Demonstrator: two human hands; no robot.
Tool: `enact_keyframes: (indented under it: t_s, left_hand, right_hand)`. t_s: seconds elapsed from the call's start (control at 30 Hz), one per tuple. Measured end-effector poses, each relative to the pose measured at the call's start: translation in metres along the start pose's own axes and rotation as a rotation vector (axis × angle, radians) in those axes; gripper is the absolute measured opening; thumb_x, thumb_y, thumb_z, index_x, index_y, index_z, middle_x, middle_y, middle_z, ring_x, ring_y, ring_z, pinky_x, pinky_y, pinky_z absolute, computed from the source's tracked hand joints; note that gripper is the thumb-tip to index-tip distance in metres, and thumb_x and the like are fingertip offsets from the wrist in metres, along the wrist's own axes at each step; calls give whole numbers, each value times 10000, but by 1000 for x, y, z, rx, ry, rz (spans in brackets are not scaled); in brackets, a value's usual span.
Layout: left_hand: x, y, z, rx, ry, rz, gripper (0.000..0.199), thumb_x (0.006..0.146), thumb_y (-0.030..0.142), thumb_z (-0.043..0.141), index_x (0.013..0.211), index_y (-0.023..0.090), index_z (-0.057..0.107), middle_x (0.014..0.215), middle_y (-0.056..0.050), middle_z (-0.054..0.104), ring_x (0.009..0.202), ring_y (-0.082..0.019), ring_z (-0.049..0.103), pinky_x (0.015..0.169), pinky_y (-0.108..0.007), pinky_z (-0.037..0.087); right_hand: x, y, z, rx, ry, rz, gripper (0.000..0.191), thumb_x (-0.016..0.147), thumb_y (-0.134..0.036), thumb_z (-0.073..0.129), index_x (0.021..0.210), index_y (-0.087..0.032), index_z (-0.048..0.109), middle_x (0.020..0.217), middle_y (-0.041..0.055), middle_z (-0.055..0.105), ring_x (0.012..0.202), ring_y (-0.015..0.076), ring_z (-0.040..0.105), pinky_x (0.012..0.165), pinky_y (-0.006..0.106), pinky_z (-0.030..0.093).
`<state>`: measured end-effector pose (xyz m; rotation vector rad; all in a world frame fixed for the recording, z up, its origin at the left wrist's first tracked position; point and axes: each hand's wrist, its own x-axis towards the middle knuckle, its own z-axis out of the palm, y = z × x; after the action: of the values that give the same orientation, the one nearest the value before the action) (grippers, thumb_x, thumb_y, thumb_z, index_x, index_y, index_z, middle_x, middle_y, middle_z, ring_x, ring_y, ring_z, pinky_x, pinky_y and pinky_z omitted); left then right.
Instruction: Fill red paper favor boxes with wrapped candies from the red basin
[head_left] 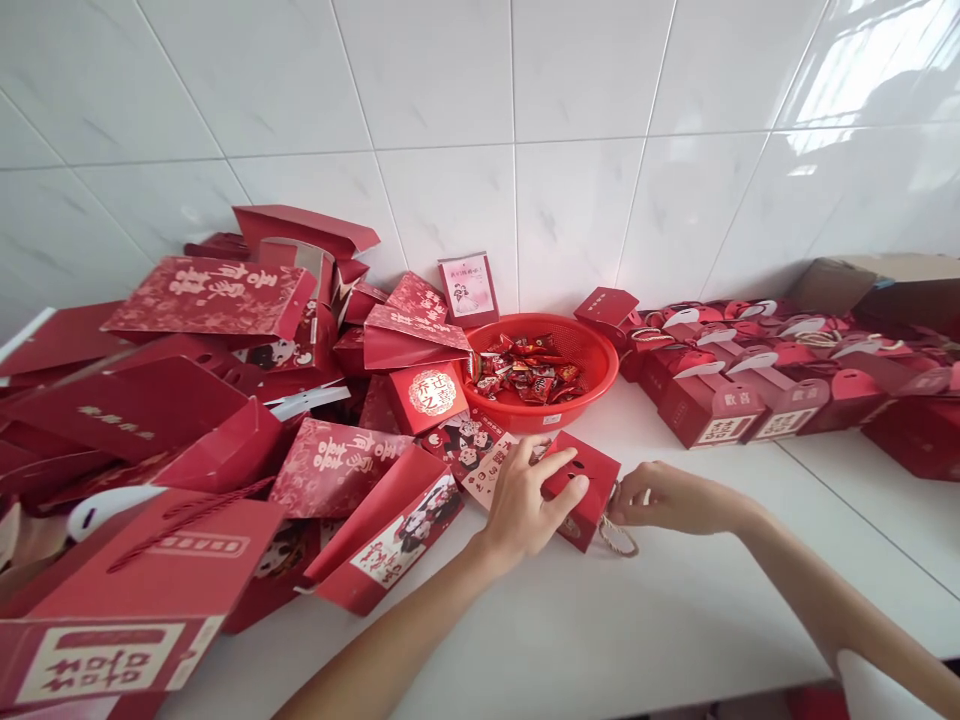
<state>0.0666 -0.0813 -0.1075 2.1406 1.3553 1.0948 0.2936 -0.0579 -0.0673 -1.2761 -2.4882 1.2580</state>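
A small red box [596, 472] lies on the white tabletop in front of the red basket. My left hand [527, 500] rests on its left side and top with the fingers spread. At the box's right edge, my right hand [660, 497] has its fingers pinched on a beige twisted cord [621, 540], which loops down beside the box. Dark slots show in the upper face of the box. Flat printed cards [469, 445] lie just left of my left hand.
A red plastic basket [600, 375] holds wrapped sweets behind the box. Red cartons [225, 400] are heaped at the left. Rows of red handled boxes [720, 405] stand at the right, near a brown cardboard box [885, 268]. White tiles back the table.
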Motion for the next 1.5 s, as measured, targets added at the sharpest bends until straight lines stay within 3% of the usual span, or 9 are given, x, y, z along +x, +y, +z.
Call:
enact_keyframes:
  t_s: [0.1,0.23,0.43,0.5,0.67,0.83,1.0,1.2,1.5]
  left_hand:
    - [3,3,-4,-24,17,-31,336,906,395,654,1164,210,764,1197,-110,598,1178,-286,616,1053,-462,497]
    - [13,7,-17,-226,-2,-228,220,824,303,711,1002,218,809,1146,-85,607,1074,-249,646,1043,-431,480]
    - [34,17,-52,-612,-120,-485,280,738,177,678,1006,156,759,782,-37,688,663,-154,631,677,-295,513]
    - [39,26,-64,-768,-116,-518,286,739,202,695,1017,151,740,747,-31,693,696,-153,641,681,-276,501]
    - [47,55,-82,-1097,-177,-438,259,746,261,747,985,163,732,1174,-104,678,1164,-270,614,946,-389,516]
    - [48,87,-64,-1182,-325,-411,429,743,387,731,1129,209,671,1310,-112,619,1406,-341,411,1088,-480,408]
    - [44,107,-42,-1151,-406,-310,558,768,407,733,1267,200,595,1372,-119,590,1362,-318,477,1141,-448,340]
    - [29,93,-50,-1064,-549,-213,408,785,291,731,1186,246,678,1366,-73,642,1389,-295,478,1106,-413,387]
    - [-5,41,-71,-686,-473,-452,310,747,365,773,1005,193,760,1146,-89,742,1177,-279,631,1039,-388,466]
  right_hand:
    - [-2,8,19,338,138,-17,344,830,-487,638,707,-174,708,712,35,682,677,168,557,673,307,445]
    - [-8,12,15,756,282,-68,305,780,-453,716,666,-173,677,739,52,675,727,174,581,742,322,478]
    - [-11,0,-1,1060,291,-125,307,793,-465,748,692,-185,672,710,53,649,678,176,588,661,321,502]
    - [-12,-6,-6,1048,310,-150,314,800,-486,750,738,-181,707,718,51,643,674,170,591,673,323,512]
    - [-18,-27,-19,837,428,-214,284,805,-457,770,817,-176,730,802,59,683,739,170,617,744,333,525]
    - [-12,-53,-7,544,523,-218,315,782,-463,772,865,-162,725,813,58,719,725,184,650,699,325,522]
    - [-7,-59,13,365,863,-212,221,839,-378,665,748,-177,680,693,29,692,639,167,626,614,285,499]
    - [-44,-28,-2,487,1239,-137,244,736,-428,742,731,-193,675,706,35,702,658,178,649,639,290,524]
    - [-121,56,-48,358,1743,252,142,617,-321,689,672,-190,684,664,66,686,612,195,613,552,300,461]
